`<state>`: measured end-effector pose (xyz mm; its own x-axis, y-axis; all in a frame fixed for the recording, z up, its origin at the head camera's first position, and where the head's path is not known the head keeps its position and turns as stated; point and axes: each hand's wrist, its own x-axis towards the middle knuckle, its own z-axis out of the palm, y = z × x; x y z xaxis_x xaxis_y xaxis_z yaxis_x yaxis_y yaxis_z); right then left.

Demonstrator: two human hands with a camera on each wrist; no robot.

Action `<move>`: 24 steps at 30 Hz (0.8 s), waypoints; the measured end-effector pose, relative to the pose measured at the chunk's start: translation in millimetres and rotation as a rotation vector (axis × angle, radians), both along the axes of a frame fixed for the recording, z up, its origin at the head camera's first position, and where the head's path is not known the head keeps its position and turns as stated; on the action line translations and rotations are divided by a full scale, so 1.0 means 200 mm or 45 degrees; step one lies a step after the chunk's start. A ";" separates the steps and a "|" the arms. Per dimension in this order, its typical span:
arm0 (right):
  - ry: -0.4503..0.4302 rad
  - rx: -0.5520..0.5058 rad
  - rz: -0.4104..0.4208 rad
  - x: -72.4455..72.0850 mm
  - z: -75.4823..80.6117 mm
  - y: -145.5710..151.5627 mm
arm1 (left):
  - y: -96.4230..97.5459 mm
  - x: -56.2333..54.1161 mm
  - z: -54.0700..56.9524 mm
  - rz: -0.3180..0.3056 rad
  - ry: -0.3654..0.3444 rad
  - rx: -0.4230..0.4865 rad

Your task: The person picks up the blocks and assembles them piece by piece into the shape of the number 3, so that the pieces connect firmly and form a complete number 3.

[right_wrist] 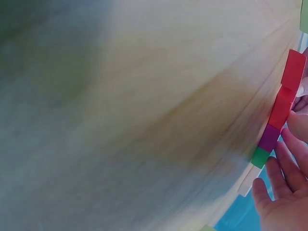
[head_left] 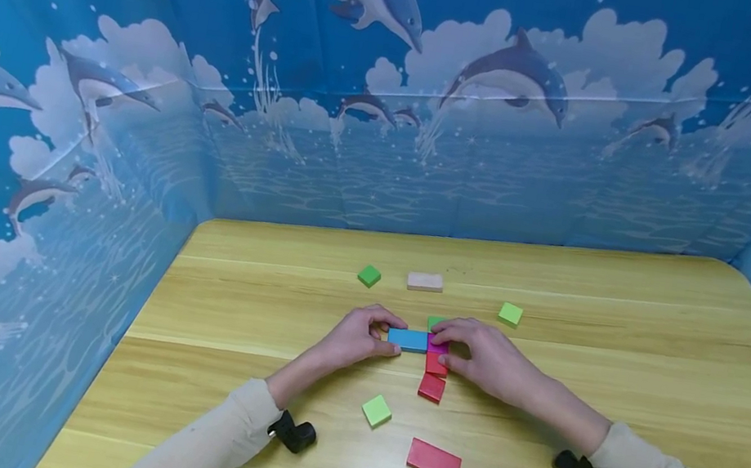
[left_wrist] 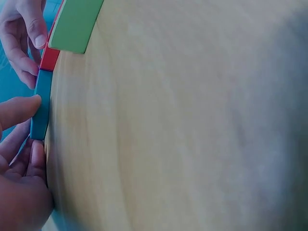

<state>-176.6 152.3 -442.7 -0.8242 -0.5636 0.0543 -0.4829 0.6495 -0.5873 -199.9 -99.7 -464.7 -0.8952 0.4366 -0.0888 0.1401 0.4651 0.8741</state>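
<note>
My left hand (head_left: 352,336) pinches the left end of a blue rectangular block (head_left: 408,341) lying on the table, thumb on the near side and fingers on the far side. The blue block's right end meets a small purple block (head_left: 438,347). My right hand (head_left: 494,361) holds the purple block between its fingers and thumb, with the thumb beside a red block (head_left: 436,364). A second red block (head_left: 432,388) sits slightly askew at the near end of this column. Beyond the purple one is a green block (right_wrist: 260,157), partly covered by my right fingers in the head view.
Around the joined blocks lie a dark green block (head_left: 369,275), a pale wooden block (head_left: 425,282), a light green block (head_left: 510,314), another light green block (head_left: 377,411) and a long red block (head_left: 434,462). A dolphin-print curtain (head_left: 385,178) borders the wooden table (head_left: 628,326).
</note>
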 end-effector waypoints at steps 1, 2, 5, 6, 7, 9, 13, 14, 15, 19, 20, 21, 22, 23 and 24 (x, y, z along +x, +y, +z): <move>-0.001 -0.001 0.000 0.00 0.00 0.00 | 0.00 0.00 0.00 0.003 -0.002 -0.001; 0.000 0.000 0.000 0.00 0.00 0.00 | 0.00 0.00 0.00 0.007 -0.005 -0.001; -0.001 0.000 0.000 0.00 0.00 0.00 | 0.00 0.00 0.00 0.014 -0.005 -0.006; -0.002 -0.001 0.001 0.00 0.00 0.00 | 0.00 0.00 -0.01 0.017 -0.004 -0.007; -0.002 -0.001 0.001 0.00 0.00 0.00 | 0.00 0.00 -0.01 0.018 -0.004 -0.009; -0.007 0.000 0.001 0.00 0.00 0.00 | 0.00 0.01 -0.01 0.016 0.002 -0.008; -0.019 -0.003 0.002 0.00 0.00 0.00 | 0.00 0.01 0.00 0.015 -0.006 0.005; -0.020 -0.004 0.001 0.00 0.00 0.00 | 0.00 0.02 0.00 0.016 -0.010 0.010; -0.020 -0.006 0.000 0.00 0.00 -0.01 | 0.00 0.02 0.00 0.015 -0.012 0.019; -0.008 -0.013 0.001 0.01 0.01 0.00 | 0.00 0.03 0.00 0.015 0.011 0.042; -0.007 -0.014 -0.002 0.01 0.01 0.00 | 0.01 0.04 0.00 0.028 0.025 0.041; -0.006 -0.014 -0.004 0.01 0.01 0.00 | 0.01 0.04 0.01 0.045 0.047 0.040; -0.005 -0.014 -0.005 0.01 0.01 0.00 | 0.01 0.05 0.01 0.067 0.068 0.042; 0.003 -0.017 -0.001 0.01 0.01 0.00 | 0.01 0.05 0.01 0.092 0.093 0.047; 0.006 -0.021 0.000 0.01 0.00 0.00 | 0.00 0.06 0.02 0.115 0.118 0.058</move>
<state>-175.3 152.7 -441.8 -0.8240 -0.5626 0.0673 -0.4854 0.6398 -0.5958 -188.8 -98.8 -461.5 -0.9347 0.3552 0.0139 0.1803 0.4400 0.8797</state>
